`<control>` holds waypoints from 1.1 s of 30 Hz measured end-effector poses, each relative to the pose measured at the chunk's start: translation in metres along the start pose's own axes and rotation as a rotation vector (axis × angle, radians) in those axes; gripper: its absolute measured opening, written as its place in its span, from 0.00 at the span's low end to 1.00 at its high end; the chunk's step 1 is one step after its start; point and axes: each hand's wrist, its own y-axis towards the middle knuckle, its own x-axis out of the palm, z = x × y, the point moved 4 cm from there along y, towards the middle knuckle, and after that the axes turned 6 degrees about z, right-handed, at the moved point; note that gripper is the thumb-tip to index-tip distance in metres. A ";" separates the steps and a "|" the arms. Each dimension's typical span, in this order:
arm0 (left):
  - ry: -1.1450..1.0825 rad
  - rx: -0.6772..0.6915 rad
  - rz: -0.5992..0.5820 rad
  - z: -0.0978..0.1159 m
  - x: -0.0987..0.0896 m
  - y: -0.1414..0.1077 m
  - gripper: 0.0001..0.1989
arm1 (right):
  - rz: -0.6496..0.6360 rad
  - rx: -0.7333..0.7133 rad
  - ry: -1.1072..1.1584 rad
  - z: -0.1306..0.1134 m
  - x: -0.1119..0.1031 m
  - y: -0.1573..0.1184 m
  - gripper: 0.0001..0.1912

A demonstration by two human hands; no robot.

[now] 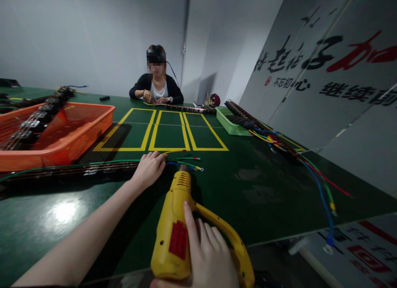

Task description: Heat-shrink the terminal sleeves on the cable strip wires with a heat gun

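My right hand (207, 251) is closed round the handle side of a yellow heat gun (173, 222), its index finger stretched along the body. The nozzle points away from me, close to several wire ends with ring terminals (200, 169). My left hand (150, 168) is closed on the wires where they leave a black cable chain (83, 172) that lies across the table to the left. A yellow wire (173, 151), green wires and a blue wire stick out to the right of its fingers. The fingertips of my left hand are partly hidden.
An orange basket (93, 127) holding another cable chain stands on the left. A green basket (229, 122) at right has chains with loose wires (322, 193) hanging over the table edge. Yellow tape rectangles (170, 149) mark the green table. A co-worker (158, 85) sits opposite.
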 end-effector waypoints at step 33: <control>-0.326 0.084 -0.392 -0.001 0.015 0.046 0.23 | 0.072 -0.027 -0.073 0.042 -0.033 -0.020 0.66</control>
